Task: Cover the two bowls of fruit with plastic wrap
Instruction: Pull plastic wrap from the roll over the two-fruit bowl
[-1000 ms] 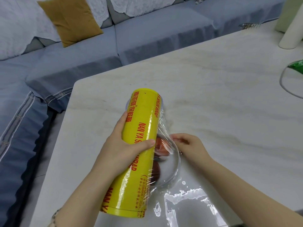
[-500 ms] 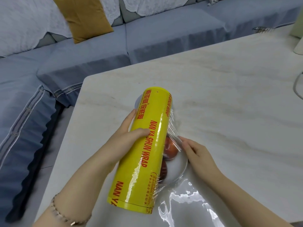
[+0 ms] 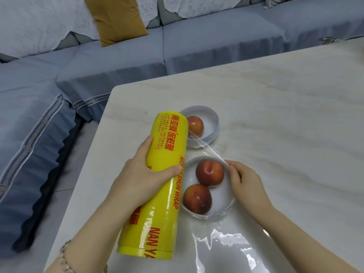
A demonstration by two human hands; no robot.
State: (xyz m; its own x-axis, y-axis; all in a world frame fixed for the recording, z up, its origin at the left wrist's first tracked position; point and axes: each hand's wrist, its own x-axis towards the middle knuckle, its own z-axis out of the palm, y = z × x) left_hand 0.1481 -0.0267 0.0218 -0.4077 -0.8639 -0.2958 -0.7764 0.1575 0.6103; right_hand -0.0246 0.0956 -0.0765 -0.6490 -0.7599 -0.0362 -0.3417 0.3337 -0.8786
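Note:
My left hand [image 3: 141, 174] grips a big yellow roll of plastic wrap [image 3: 159, 186], held lengthwise above the table's left side. My right hand [image 3: 246, 180] pinches the clear film's edge [image 3: 206, 148] over the near bowl's right rim. The near white bowl [image 3: 226, 203] holds two red peaches [image 3: 209, 173]. Behind it, a second white bowl [image 3: 213, 123] holds one peach [image 3: 195, 126], partly hidden by the roll's far end. The film stretches from the roll toward my right fingers, crossing the far bowl's front.
The white marble table [image 3: 285, 115] extends right and back. A loose sheet of plastic wrap [image 3: 226, 247] lies shiny on the table at the near edge. A blue sofa [image 3: 118, 62] with a mustard cushion [image 3: 116, 18] runs along the left and back.
The roll has shifted left off the bowls, exposing both bowls and their peaches. My right hand now pinches the film's edge at the near bowl's rim. The view moved left.

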